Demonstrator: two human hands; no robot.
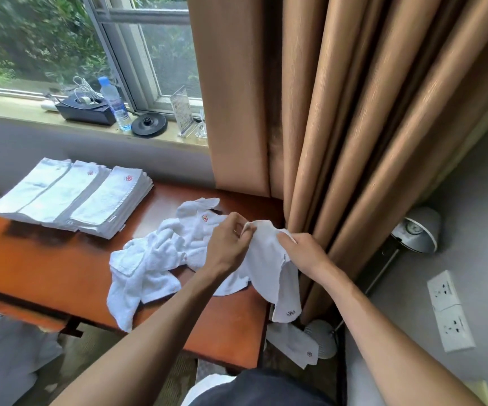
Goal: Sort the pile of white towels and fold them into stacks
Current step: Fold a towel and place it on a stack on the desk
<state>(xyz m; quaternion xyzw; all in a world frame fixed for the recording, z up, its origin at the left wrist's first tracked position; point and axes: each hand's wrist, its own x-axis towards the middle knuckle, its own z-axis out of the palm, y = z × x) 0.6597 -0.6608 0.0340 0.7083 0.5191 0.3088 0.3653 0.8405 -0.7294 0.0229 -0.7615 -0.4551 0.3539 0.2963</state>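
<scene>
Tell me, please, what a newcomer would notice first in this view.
At the centre, the left hand and right hand grip a white towel over the wooden table's right edge. Left of them lies a crumpled pile of towels, and three folded stacks sit at the table's far-left corner.

One head-worn wide-angle view looks forward and down, close over the desk (46, 268), facing the window (40, 39).
</scene>
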